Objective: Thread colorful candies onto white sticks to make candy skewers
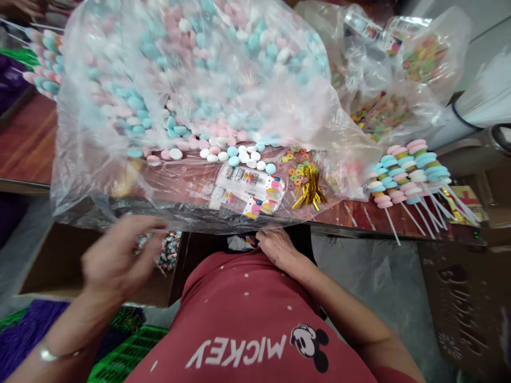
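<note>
My left hand point(120, 255) is smeared by motion above an open cardboard box point(59, 260) holding small wrapped pieces; its fingers cannot be made out clearly. By the table's front edge, my right hand point(277, 246) rests at my lap with fingers curled in, next to a printed clear packet point(241, 243). What those fingers grip is hidden. Ahead on the table lie printed clear packets point(243, 183), a bundle of gold twist ties point(310, 187), small ring candies point(297, 169) and loose pastel candies point(251, 157). Behind them spreads a big clear bag point(199, 69) full of pink, blue and white candies.
Candy skewers point(415, 173) on white sticks lie at the table's right end. More bags of ring candies point(383, 111) stand behind them. A green crate point(128, 354) and purple strands point(30, 335) are on the floor at left. Another person's hand point(24, 9) shows at top left.
</note>
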The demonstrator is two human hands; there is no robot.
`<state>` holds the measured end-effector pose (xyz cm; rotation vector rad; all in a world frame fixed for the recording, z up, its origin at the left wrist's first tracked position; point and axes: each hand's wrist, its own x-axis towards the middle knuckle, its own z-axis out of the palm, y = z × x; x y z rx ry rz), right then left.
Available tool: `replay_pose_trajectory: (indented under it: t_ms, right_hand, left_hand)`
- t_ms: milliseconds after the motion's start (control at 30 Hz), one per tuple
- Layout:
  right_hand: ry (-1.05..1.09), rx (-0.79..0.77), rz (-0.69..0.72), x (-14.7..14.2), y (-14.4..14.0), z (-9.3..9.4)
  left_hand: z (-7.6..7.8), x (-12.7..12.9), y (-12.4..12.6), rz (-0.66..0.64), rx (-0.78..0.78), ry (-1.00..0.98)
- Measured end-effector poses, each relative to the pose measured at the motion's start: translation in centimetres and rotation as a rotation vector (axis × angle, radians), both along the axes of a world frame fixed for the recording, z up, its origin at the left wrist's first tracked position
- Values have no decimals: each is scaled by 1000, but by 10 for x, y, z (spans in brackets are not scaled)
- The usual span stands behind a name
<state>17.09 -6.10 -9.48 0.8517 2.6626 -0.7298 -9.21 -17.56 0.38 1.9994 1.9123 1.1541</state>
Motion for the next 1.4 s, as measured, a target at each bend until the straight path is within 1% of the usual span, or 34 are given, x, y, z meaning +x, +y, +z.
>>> replay_pose_trajectory:
  t_ms: [33, 100, 167, 200, 233, 300, 367, 433, 467, 533, 700, 800, 900, 1000, 1067, 1200, 1267, 1300, 1333, 1400]
  right_hand:
    - [17, 0, 12, 2, -1, 6]
    - [73, -14, 38, 9, -3, 20]
    - [157, -28, 18, 20, -4, 35]
    - [207, -32, -25, 26, -4, 42]
    - [264, -39, -88, 32, -2, 49]
    - [397, -80, -275, 46, 2, 60]
    - [534, -172, -455, 58, 7, 68]
    - [635, -263, -566, 67, 11, 73]
    - [669, -294, -594, 69, 13, 74]
    - [719, -319, -623, 71, 14, 75]
    - [794, -311, -621, 69, 16, 78]
    - [854, -209, -584, 68, 16, 81]
    - [893, -21, -527, 69, 15, 83]
    - [891, 185, -508, 70, 13, 82]
    - [883, 292, -505, 70, 12, 81]
    - [861, 431, -467, 75, 12, 82]
    - [867, 462, -460, 83, 15, 83]
    - [866, 485, -490, 90, 17, 84]
    - [848, 525, -551, 99, 21, 84]
    - [730, 675, -754, 122, 31, 84]
  left_hand:
    - [-4, 17, 9, -117, -39, 102]
    - [-13, 54, 27, -341, -175, 164]
    - [-20, 86, 45, -487, -270, 191]
    - [-23, 98, 52, -517, -329, 198]
    - [-25, 107, 60, -537, -373, 184]
    - [-24, 117, 74, -539, -455, 88]
    - [-19, 119, 86, -519, -532, -65]
    - [-11, 119, 95, -510, -604, -194]
    - [-8, 120, 97, -513, -621, -234]
    - [-3, 124, 100, -526, -608, -271]
    - [-5, 133, 101, -516, -463, -263]
    - [-7, 131, 103, -551, -441, -246]
    - [-10, 129, 106, -574, -448, -259]
    - [-12, 130, 108, -556, -468, -348]
    - [-13, 132, 109, -545, -458, -410]
    - [-14, 134, 111, -605, -420, -405]
    - [-15, 134, 112, -605, -351, -371]
    - [-16, 134, 112, -593, -313, -353]
    - [-17, 134, 113, -577, -281, -339]
    - [-18, 133, 114, -543, -258, -324]
